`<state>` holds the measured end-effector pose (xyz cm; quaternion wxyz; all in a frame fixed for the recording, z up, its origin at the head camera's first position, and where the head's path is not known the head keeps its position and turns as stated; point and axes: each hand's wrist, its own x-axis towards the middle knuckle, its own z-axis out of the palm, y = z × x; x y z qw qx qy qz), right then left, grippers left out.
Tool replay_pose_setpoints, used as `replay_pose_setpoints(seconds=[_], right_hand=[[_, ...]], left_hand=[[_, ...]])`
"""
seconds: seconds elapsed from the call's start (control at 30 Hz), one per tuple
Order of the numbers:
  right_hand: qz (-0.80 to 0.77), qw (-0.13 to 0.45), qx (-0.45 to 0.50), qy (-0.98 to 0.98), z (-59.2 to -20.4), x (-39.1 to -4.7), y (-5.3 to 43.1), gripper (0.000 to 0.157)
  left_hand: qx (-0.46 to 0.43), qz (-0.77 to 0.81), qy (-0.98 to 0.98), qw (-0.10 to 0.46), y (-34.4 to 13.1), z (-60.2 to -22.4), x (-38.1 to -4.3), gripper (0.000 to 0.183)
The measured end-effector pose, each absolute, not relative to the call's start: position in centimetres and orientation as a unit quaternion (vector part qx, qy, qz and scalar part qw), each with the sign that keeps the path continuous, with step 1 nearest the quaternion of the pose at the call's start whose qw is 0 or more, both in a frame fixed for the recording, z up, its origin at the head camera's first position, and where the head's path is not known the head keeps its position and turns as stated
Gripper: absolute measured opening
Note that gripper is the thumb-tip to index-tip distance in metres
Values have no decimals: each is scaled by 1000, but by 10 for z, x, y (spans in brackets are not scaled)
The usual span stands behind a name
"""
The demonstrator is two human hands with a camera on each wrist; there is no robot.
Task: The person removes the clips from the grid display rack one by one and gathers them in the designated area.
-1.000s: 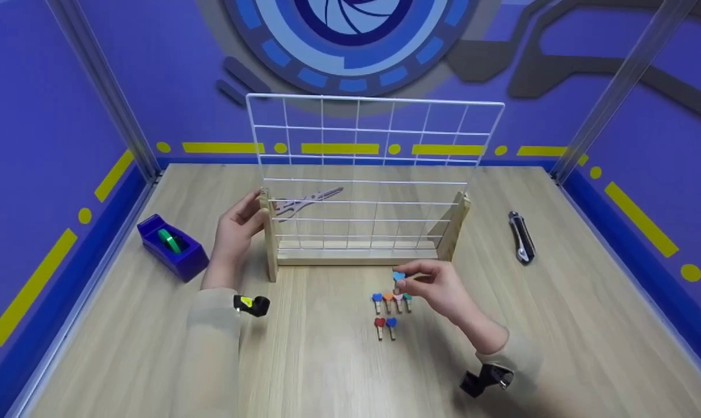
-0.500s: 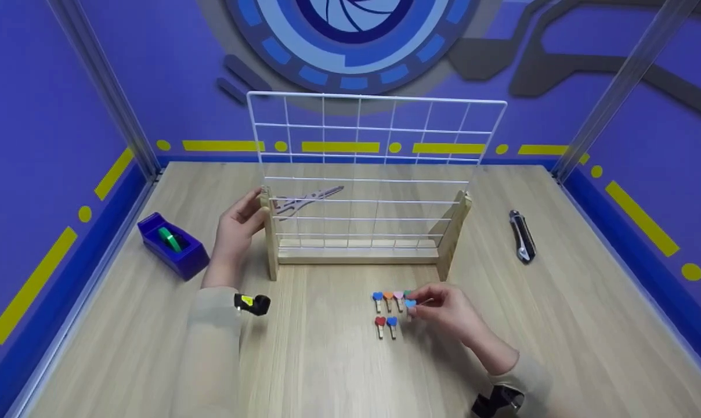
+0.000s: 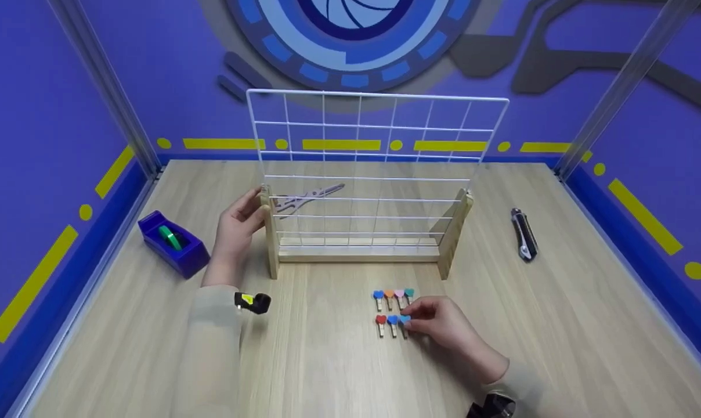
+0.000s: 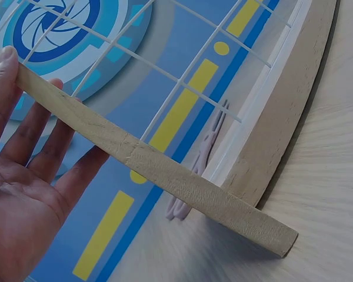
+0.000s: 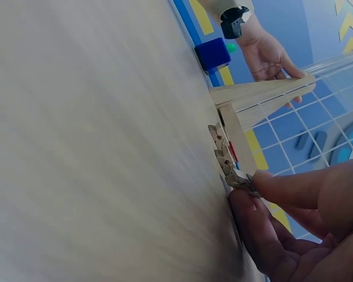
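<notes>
In the head view, my right hand (image 3: 446, 325) pinches a small clothespin with a light blue heart (image 3: 405, 320), down at the right end of the nearer row. Beside it lie clothespins with a blue heart (image 3: 392, 320) and a red heart (image 3: 380, 320). Behind them is a row with blue (image 3: 378, 295), orange (image 3: 389, 295), pink (image 3: 400, 295) and teal (image 3: 409, 293) hearts. My left hand (image 3: 234, 229) grips the left wooden post (image 4: 135, 155) of a display rack, thumb on its near edge, fingers behind. The rack carries a white wire grid (image 3: 379, 94).
A purple tape dispenser (image 3: 192, 261) with green tape stands left of my left hand. Pale purple scissors (image 3: 313, 197) lie behind the grid. A utility knife (image 3: 524, 235) is at the right. The rack's wooden base bar (image 3: 350, 255) spans the table behind the clothespins.
My right hand has brought the light blue heart clothespin from near the rack's base toward me, down to the nearer row's right end. My left hand has stayed on the post.
</notes>
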<state>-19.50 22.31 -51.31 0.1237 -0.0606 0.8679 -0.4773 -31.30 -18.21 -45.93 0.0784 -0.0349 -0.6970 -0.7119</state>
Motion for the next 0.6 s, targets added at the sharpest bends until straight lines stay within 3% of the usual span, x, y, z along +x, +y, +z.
replay_pose_setpoints(seconds=[0.6], right_hand=[[-435,111,-50,892,-517,-197,217,14]], left_hand=[[-28,-689,-720,77,-182,-459,-313,59]])
